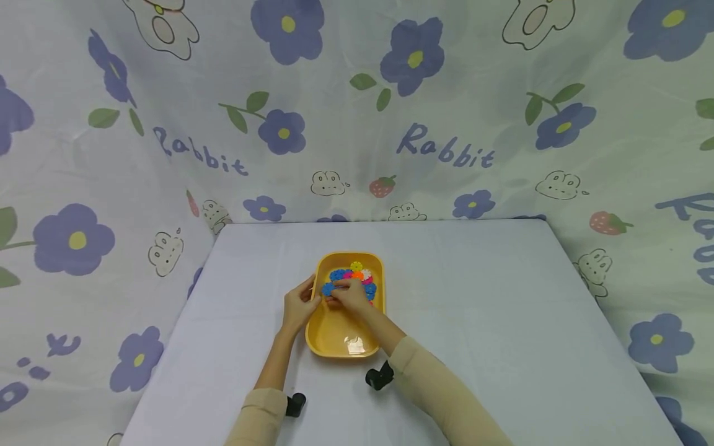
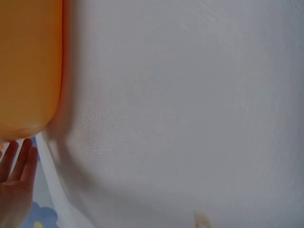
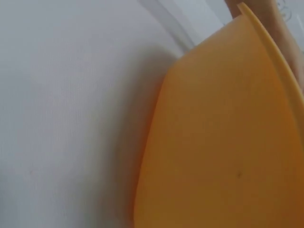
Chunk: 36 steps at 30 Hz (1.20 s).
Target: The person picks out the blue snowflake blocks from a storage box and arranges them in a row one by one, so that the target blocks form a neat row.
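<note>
In the head view, a yellow tray [image 1: 334, 337] holds a small pile of toothed plastic discs [image 1: 357, 276] in blue, pink, orange, white and yellow at its far half. My right hand [image 1: 352, 296] reaches over the tray's right side and pinches a blue disc [image 1: 328, 289] between thumb and fingers, left of the pile. My left hand [image 1: 298, 306] rests against the tray's left side, thumb near the rim. Fairly straight fingers [image 2: 21, 166] touch the tray's outer wall [image 2: 28, 71] in the left wrist view. The right wrist view shows the tray's outer wall [image 3: 218, 133], with the discs hidden.
The tray stands on a white-covered table [image 1: 474, 310]. Behind it hangs a cloth [image 1: 346, 124] printed with flowers and rabbits. Black wrist mounts [image 1: 379, 376] sit close to the tray's near edge and beside the left sleeve [image 1: 259, 412].
</note>
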Motion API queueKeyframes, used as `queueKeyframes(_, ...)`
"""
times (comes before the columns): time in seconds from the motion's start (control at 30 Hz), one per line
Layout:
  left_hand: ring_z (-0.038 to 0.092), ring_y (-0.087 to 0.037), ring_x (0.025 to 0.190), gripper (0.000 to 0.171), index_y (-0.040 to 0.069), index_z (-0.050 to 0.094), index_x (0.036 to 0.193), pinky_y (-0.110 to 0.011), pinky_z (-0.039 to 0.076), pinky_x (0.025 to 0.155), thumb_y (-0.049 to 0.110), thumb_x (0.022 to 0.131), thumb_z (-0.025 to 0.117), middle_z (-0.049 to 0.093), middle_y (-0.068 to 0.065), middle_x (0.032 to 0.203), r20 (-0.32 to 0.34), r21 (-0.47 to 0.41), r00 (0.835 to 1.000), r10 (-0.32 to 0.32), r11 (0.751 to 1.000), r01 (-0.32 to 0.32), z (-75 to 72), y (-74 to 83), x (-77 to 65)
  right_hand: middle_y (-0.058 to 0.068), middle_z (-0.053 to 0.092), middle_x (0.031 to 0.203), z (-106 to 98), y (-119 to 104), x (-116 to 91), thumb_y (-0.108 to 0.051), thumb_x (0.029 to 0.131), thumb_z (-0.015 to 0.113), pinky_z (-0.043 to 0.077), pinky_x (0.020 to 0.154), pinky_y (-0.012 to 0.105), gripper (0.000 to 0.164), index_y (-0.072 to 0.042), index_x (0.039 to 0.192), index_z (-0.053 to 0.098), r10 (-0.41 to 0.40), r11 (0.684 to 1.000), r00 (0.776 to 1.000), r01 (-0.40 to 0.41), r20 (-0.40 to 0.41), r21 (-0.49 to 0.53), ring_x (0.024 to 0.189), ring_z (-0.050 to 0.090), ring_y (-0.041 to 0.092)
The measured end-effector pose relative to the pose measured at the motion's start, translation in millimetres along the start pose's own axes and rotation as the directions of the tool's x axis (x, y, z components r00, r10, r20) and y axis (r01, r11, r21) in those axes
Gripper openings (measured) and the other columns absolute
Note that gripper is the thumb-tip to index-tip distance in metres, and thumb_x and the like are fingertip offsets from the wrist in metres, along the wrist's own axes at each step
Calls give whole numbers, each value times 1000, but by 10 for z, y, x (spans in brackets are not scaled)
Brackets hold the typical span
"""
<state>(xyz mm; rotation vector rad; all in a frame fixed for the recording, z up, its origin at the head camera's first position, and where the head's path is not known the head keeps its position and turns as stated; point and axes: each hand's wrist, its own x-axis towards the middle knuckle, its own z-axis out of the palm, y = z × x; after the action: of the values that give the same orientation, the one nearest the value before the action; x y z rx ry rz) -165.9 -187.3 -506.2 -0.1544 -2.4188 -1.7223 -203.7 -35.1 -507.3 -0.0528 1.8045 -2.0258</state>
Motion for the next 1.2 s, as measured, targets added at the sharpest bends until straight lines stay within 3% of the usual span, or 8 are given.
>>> queueKeyframes(0.2,59,-49,99,51,-16,47,128,-52,49,85,-15,78,58,56,-37,115,-12,0,1000,-2,1000,2,11,-5,-5,29,67,89,-171,70,63,8,88,55,54,77,44,38,12,126,52,-50,999,999,50,2,-2,83,68,38)
queueKeyframes(0.4,59,-51,98,51,-18,47,125,-54,49,84,-15,76,59,56,-39,112,-34,14,999,20,1000,-19,28,16,-12,27,69,87,-355,-58,-67,7,89,55,48,83,52,40,12,128,51,-93,994,995,91,29,68,78,70,31)
queueKeyframes(0.57,59,-51,97,51,-19,48,125,-53,50,83,-15,75,59,56,-40,111,-43,17,999,3,1000,-2,26,1,-1,29,67,89,-578,-170,-205,7,88,56,49,83,52,41,13,128,49,-116,992,992,114,39,61,82,68,37)
queueKeyframes(0.8,62,-42,100,53,-7,52,129,-45,51,86,-10,77,63,60,-31,114,-81,30,996,-48,998,50,65,-351,63,25,69,89,-980,-201,-345,4,89,56,52,81,45,41,12,129,49,-110,994,994,110,-19,-3,79,70,28)
queueKeyframes(0.9,63,-40,100,54,-6,52,130,-43,52,86,-9,77,63,61,-30,114,-79,41,996,-48,998,52,74,-385,66,26,68,91,-1145,-160,-395,5,89,56,53,80,45,40,10,128,51,-117,993,991,116,-63,-32,80,70,28)
queueKeyframes(0.97,62,-42,100,53,-6,52,129,-46,51,87,-10,77,62,60,-31,114,-75,15,996,-50,999,51,70,-360,64,27,68,93,-1239,-115,-416,4,89,56,53,80,44,39,9,128,52,-117,992,989,113,-90,-49,81,70,28)
queueKeyframes(1.2,61,-48,98,52,-14,49,127,-53,49,85,-14,76,60,58,-37,112,-45,24,999,-22,999,23,27,-11,5,26,68,95,-1453,84,-443,4,88,57,56,76,34,40,11,127,52,-83,996,983,74,-163,-57,77,71,20)
